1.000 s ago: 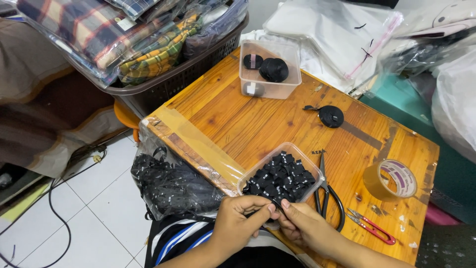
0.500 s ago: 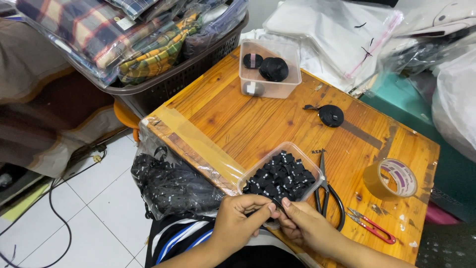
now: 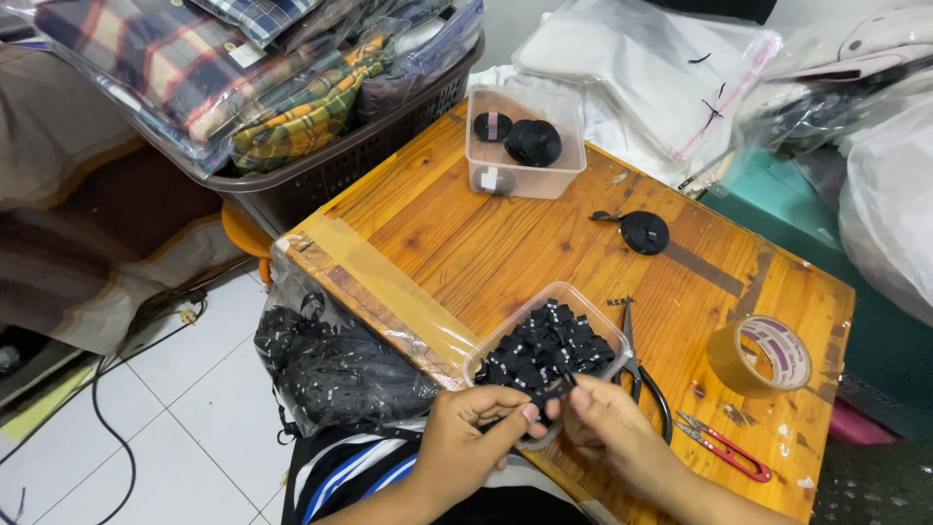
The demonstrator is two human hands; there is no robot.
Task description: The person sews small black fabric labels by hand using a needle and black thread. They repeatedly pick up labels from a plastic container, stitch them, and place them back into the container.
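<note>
View from the head camera, looking down on a small wooden table (image 3: pixel 466 243). We see the left hand (image 3: pixel 466 449) and the right hand (image 3: pixel 610 436) meeting at the table's near edge, both pinching one small black piece (image 3: pixel 556 389) between thumb and fingertips, so each hand is closed on that piece. The piece is held just over the near rim of a clear plastic tray (image 3: pixel 483 358), which is filled with many like black pieces and stands at the front of the table. Just right of the tray lie black-handled scissors (image 3: pixel 643 377), and further right red thread snips (image 3: pixel 727 449) and a brown roll of packing tape (image 3: pixel 760 356) whose inner core carries a white label with purple print. At the far edge stands a clear rectangular box (image 3: pixel 525 142) holding black spools with pale labels; a black flat reel (image 3: pixel 643 231) lies between it and the tape. A clear bag of black pieces (image 3: pixel 340 365) hangs off the left of the table. Behind, a dark basket (image 3: pixel 330 175) holds plaid cloth in clear wrappers.
</note>
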